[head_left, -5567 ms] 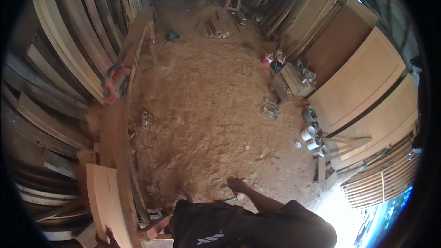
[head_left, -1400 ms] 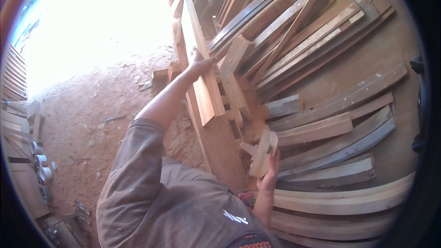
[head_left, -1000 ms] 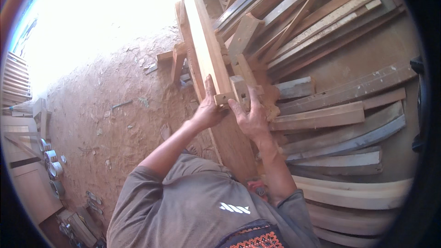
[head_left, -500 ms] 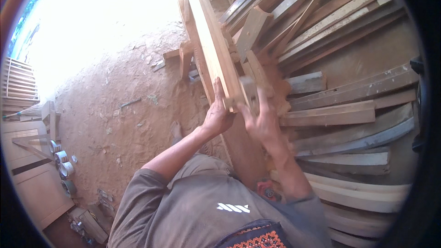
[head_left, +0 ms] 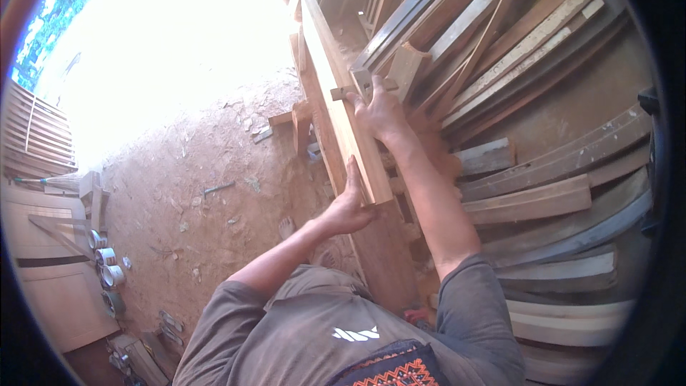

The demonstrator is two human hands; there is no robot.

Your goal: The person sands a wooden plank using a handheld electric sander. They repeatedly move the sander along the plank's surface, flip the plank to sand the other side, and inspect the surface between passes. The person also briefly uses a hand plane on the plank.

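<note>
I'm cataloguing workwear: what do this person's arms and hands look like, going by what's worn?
The left hand and right hand are ungloved, with no visible wristwear. Loose, grey-brown short sleeves without visible markings leave the forearms uncovered.

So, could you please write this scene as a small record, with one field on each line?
Left hand: holds the near end of the board
Right hand: holds the wooden gauge at the board
Under board: bench
Right side: many planks
Left side: buckets in a row, doors
Near shirt: red tool, partly hidden
</note>
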